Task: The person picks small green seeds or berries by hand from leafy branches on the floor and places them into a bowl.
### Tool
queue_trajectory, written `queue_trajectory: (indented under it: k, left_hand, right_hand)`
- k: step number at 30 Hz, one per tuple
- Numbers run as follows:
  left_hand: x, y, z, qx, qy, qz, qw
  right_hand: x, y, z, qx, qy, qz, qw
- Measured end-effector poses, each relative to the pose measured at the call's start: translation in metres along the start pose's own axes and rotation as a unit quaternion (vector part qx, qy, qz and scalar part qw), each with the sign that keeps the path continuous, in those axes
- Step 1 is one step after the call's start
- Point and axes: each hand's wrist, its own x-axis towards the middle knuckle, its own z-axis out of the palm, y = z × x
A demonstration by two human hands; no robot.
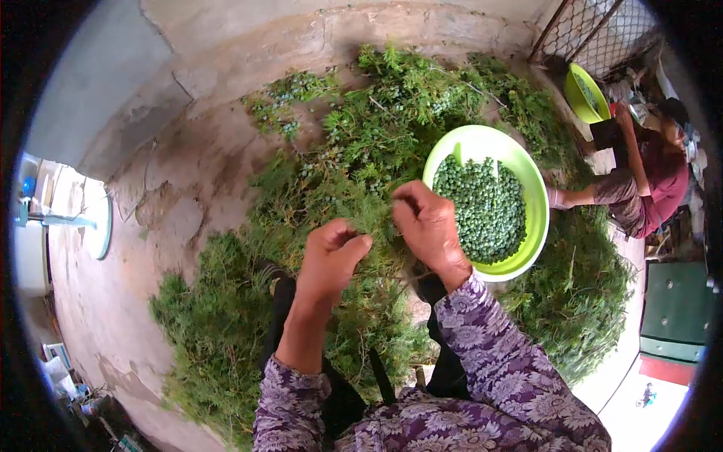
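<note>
My left hand (331, 260) is closed in a pinch, palm side turned inward, above the green branches (376, 143). A feathery green sprig (361, 211) shows between my two hands, and its stem ends are hidden by the fingers. My right hand (431, 226), fingers curled together, is just left of a lime-green basin (536, 218) and overlaps its lower left rim. Inside the basin lie many small round green berries (482, 203). Whether the fingers of my right hand hold a piece of the sprig or a berry is too small to tell.
Cut branches spread over the concrete floor (218, 166) around my legs. At the right a person (663, 173) sits beside another lime-green basin (586, 94). Walls and a metal lattice (602, 34) stand at the back, a green box (674, 301) at the right.
</note>
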Motion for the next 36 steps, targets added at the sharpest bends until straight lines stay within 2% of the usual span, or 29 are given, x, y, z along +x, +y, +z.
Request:
queue_trajectory:
  k: [3,4,5,6,7,11,15,17,18,20,23,28,30,31,32,33,34,35,36]
  left_hand:
    - [-0.006,0.002,-0.011,-0.007,-0.005,-0.014,1.000]
    - [-0.005,0.002,-0.013,-0.007,0.009,0.003,1.000]
    - [-0.003,0.003,-0.012,-0.005,0.009,0.002,1.000]
    - [-0.001,0.005,-0.011,-0.030,0.008,0.013,0.999]
    - [0.001,0.006,-0.009,-0.055,0.008,0.025,0.998]
    - [0.003,0.009,-0.004,-0.048,0.018,0.024,0.998]
    - [0.006,0.001,-0.005,-0.013,0.006,0.045,0.999]
    - [0.005,0.001,-0.002,-0.001,-0.006,0.059,0.998]
    - [0.004,0.002,-0.001,0.000,-0.006,0.058,0.998]
    - [0.004,0.002,0.001,-0.008,-0.003,0.054,0.998]
    - [0.001,0.010,0.003,-0.010,-0.007,0.041,0.999]
    - [0.002,0.002,0.001,-0.018,-0.016,0.036,0.999]
    - [0.002,0.002,0.001,-0.017,-0.011,0.027,0.999]
    - [0.000,0.003,0.000,-0.042,-0.019,0.010,0.999]
    - [-0.001,0.004,-0.001,-0.067,-0.027,-0.007,0.997]
    - [-0.002,0.005,-0.003,-0.066,-0.027,-0.007,0.997]
    - [-0.003,0.007,-0.006,-0.144,-0.021,-0.021,0.989]
    - [-0.004,0.008,-0.009,-0.221,-0.014,-0.035,0.975]
    - [0.000,0.009,-0.012,-0.222,-0.005,-0.020,0.975]
  right_hand:
    - [0.008,0.013,-0.024,-0.024,0.011,0.036,0.999]
    - [0.008,0.013,-0.031,0.057,-0.051,0.134,0.988]
    - [0.008,0.012,-0.034,0.059,-0.050,0.135,0.988]
    - [0.008,0.007,-0.038,0.213,-0.070,0.212,0.951]
    - [0.007,0.004,-0.039,0.361,-0.088,0.281,0.885]
    - [0.007,0.014,-0.035,0.462,-0.142,0.259,0.836]
    - [0.008,0.009,-0.038,0.469,-0.146,0.261,0.831]
    - [0.007,0.006,-0.037,0.396,-0.160,0.222,0.877]
    - [0.006,0.004,-0.036,0.397,-0.159,0.222,0.876]
    - [0.005,0.001,-0.031,0.272,-0.166,0.137,0.938]
    - [0.002,-0.002,-0.026,0.316,-0.193,0.156,0.916]
    - [0.001,0.003,-0.018,0.263,-0.195,0.145,0.934]
    - [0.000,-0.002,-0.012,0.131,-0.104,0.006,0.986]
    - [0.001,-0.003,-0.015,0.131,-0.104,0.006,0.986]
    - [0.006,-0.002,-0.022,0.327,-0.138,0.145,0.923]
    - [0.012,0.002,-0.029,0.503,-0.165,0.275,0.803]
    - [0.020,0.012,-0.033,0.615,-0.169,0.303,0.708]
    - [0.018,0.018,-0.036,0.694,-0.149,0.275,0.648]
    - [0.018,0.016,-0.036,0.679,-0.147,0.284,0.661]
